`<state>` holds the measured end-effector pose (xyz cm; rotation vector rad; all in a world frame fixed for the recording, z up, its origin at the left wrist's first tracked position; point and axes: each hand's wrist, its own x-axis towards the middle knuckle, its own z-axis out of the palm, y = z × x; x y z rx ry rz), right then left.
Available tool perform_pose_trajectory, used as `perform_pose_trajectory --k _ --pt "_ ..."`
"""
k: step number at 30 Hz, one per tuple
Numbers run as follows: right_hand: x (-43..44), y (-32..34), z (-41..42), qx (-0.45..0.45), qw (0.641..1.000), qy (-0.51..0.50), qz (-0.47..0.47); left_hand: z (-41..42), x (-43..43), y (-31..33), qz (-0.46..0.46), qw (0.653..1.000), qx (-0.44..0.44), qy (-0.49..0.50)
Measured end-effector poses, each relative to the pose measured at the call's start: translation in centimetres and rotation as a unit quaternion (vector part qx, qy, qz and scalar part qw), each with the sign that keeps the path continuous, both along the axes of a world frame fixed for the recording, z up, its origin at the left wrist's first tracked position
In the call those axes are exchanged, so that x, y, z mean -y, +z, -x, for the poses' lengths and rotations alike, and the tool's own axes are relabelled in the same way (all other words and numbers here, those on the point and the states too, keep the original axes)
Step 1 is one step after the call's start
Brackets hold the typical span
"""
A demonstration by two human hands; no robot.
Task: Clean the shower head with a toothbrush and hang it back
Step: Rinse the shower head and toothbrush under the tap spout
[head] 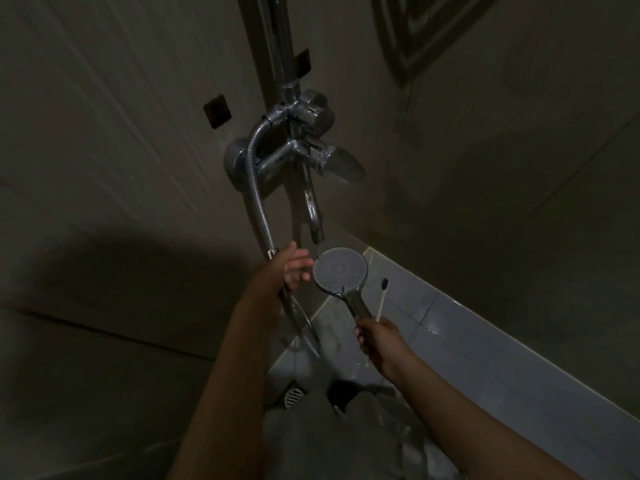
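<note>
A round chrome shower head [340,271] with a grey nozzle face points up toward me, just under the tap spout [314,216]. My right hand [379,341] is shut on its handle and also holds a white toothbrush [382,299], whose dark bristle end sticks up to the right of the head. My left hand [292,268] is beside the head's left rim, fingers apart, next to the metal hose [258,188]; whether it grips the hose is unclear.
A chrome mixer valve [301,154] with a lever handle [341,164] and a riser pipe [282,39] is mounted on the dim tiled wall. A floor drain [294,396] lies below. A pale tiled ledge [485,341] runs along the right.
</note>
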<state>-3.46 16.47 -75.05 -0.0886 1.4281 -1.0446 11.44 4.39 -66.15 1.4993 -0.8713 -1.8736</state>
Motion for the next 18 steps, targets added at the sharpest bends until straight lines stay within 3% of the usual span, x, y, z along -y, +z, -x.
perform_pose_trajectory --k 18 --pt "4.5 0.4 1.0 -0.012 0.998 -0.056 0.011 -0.5 3.5 0.4 -0.022 0.999 0.011 -0.021"
